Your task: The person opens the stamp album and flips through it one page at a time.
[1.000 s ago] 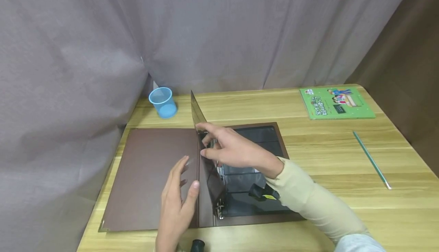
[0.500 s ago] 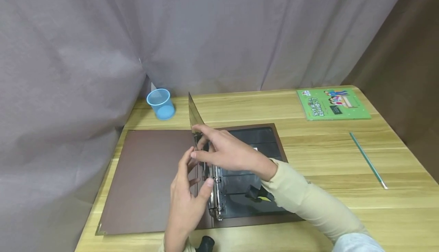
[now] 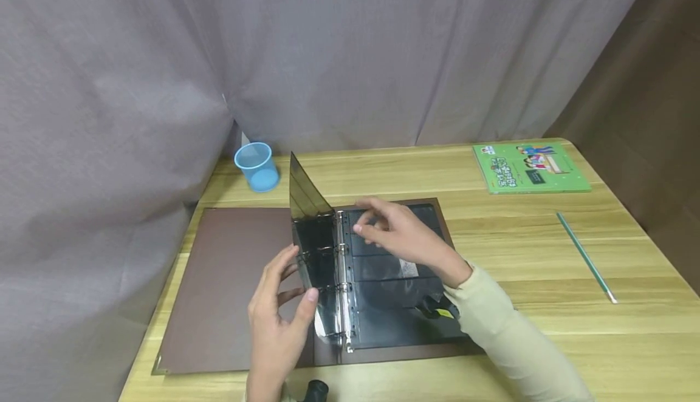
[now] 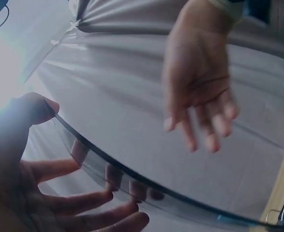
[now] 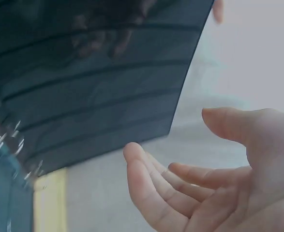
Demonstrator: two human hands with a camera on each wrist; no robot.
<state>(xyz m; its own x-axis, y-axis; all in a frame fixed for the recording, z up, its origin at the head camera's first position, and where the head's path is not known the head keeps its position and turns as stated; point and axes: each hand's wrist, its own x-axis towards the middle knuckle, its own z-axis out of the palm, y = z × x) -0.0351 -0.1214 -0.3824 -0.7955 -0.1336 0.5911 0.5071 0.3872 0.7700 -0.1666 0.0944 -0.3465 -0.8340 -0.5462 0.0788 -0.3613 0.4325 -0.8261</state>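
On the wooden table lies a brown ring binder, wide open and flat, with its metal rings down the middle. My left hand holds one dark plastic sleeve page by its near edge, thumb on one side and fingers behind, so the page stands up on the rings. My right hand is let go and loose, floating over the pages stacked on the right side, touching nothing that I can see. To turn this page well, I think I should tip it slowly to the left and keep its holes sliding round the rings, so it does not tear or bend. A blue cup, a green book and a pencil sit well apart.
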